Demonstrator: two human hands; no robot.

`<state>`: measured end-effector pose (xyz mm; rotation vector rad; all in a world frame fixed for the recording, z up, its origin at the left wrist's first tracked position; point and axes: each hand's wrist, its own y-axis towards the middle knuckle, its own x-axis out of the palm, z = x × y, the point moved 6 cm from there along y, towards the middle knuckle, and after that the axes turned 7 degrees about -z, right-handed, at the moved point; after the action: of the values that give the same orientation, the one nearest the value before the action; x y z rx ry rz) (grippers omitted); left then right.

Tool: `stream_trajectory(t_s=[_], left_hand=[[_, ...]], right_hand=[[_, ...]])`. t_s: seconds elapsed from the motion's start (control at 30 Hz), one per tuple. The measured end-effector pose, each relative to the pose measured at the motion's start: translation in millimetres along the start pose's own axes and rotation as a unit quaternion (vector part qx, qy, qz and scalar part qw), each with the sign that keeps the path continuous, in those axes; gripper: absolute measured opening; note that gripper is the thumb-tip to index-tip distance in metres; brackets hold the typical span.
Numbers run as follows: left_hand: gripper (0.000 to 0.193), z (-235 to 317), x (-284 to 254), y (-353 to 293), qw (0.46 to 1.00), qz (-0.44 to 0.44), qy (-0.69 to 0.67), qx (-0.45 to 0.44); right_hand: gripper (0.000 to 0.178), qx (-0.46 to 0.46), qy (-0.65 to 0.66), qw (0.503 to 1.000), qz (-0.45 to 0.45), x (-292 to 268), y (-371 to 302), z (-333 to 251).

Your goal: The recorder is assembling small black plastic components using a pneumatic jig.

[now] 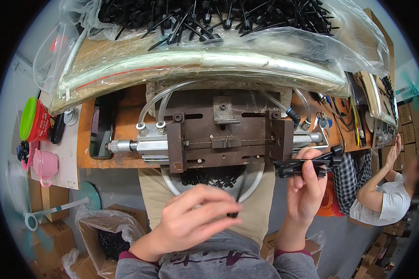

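My right hand [306, 186] is closed around a small bundle of black plastic stems with thick knobbed ends [295, 167], right of the metal fixture. My left hand [195, 218] pinches a single black stem [240, 193], smeared by motion, its knobbed end down at the fingers. Beyond both hands sits the brown metal fixture [223, 162], with a small clamp block [226, 142] in its middle and an air cylinder on each side. Below its front edge, over my lap, a white-rimmed basket [171, 186] holds more black parts; my left hand covers part of it.
Across the back lies a plastic-lined tray [205, 60] heaped with black stems. Clear air hoses [159, 104] loop to the cylinders. At left are a pink cup [45, 165], a fan [60, 204] and a lined carton [86, 228]. Another person [381, 200] sits at right.
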<state>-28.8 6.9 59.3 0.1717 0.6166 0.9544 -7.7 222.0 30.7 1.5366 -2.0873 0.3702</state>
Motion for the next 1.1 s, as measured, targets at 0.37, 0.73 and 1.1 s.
stream_trajectory(t_s=[0.37, 0.73, 1.1], left_hand=[[0.024, -32.4, 29.1, 11.9, 0.946, 0.023, 0.324, 0.01], [0.043, -27.6, 20.0, 13.6, 0.984, 0.068, 0.16, -0.034], [0.044, -16.4, 10.6, 14.6, 0.993, 0.083, -0.038, -0.07]], right_hand=[[0.018, -0.12, -0.148, 0.981, 0.026, 7.5, -10.3, -2.0], [0.017, -0.083, -0.137, 0.987, 0.013, 12.4, -14.0, 10.6], [0.017, -0.023, -0.082, 0.996, -0.033, 23.1, -22.7, 33.5]])
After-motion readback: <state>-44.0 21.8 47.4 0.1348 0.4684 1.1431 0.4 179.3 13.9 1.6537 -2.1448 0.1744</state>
